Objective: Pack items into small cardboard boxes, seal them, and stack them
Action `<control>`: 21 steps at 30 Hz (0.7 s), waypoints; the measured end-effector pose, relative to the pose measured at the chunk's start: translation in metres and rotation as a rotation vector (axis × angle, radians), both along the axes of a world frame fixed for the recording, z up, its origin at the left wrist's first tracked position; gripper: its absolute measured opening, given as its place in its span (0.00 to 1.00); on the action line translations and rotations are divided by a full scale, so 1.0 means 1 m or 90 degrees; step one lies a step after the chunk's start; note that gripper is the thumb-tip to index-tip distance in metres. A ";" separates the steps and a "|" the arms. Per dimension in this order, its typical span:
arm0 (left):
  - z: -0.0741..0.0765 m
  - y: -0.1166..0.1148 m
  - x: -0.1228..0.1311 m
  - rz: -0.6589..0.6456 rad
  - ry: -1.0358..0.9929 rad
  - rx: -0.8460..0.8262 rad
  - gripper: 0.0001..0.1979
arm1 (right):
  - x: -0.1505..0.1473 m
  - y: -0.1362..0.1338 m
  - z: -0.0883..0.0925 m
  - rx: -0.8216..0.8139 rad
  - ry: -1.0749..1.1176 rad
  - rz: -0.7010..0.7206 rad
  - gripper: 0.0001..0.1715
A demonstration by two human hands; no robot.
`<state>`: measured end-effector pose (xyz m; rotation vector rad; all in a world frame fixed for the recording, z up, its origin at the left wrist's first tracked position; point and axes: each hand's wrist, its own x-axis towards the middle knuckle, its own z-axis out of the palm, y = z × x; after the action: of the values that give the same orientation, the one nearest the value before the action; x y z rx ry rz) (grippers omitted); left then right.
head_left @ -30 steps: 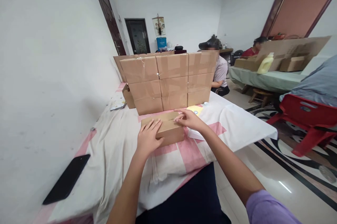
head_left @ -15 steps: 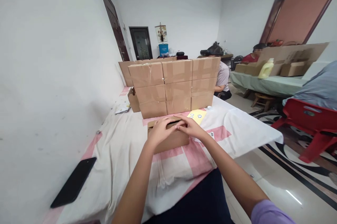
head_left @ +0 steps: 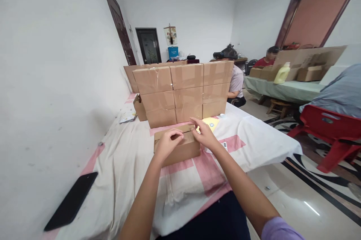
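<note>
Fingers (head_left: 197, 121), left and right, curve loosely, released, over an oblong brown cardboard box (head_left: 183, 154).

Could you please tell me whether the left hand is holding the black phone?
No, the left hand is at the small cardboard box, while the black phone lies apart on the cloth.

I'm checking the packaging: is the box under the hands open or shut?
Mostly shut: the box has flaps folded over, a dark seam between; the left hand hides part.
</note>
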<state>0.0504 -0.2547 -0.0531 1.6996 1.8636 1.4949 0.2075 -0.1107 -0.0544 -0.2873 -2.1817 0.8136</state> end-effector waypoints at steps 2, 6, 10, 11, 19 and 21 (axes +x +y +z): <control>-0.001 0.000 -0.002 0.005 -0.008 -0.010 0.09 | -0.002 0.004 -0.006 0.073 -0.013 -0.012 0.26; 0.001 0.004 -0.009 0.007 -0.015 -0.057 0.13 | -0.009 0.008 -0.028 0.069 -0.041 0.013 0.23; 0.014 0.013 -0.019 -0.017 -0.008 -0.143 0.14 | -0.015 0.006 -0.043 0.016 0.017 0.004 0.21; 0.017 0.016 -0.021 -0.022 -0.006 -0.165 0.14 | -0.016 0.006 -0.044 0.003 0.030 0.001 0.20; 0.030 0.047 -0.023 -0.028 0.010 -0.311 0.14 | -0.024 0.009 -0.051 -0.026 0.066 -0.020 0.16; 0.031 0.053 -0.022 -0.035 0.010 -0.334 0.14 | -0.023 0.009 -0.052 -0.036 0.077 -0.017 0.14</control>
<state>0.0283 -0.2021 -0.0223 1.4915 1.9693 0.8616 0.1842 -0.1014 -0.1060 -0.2869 -2.0409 0.8569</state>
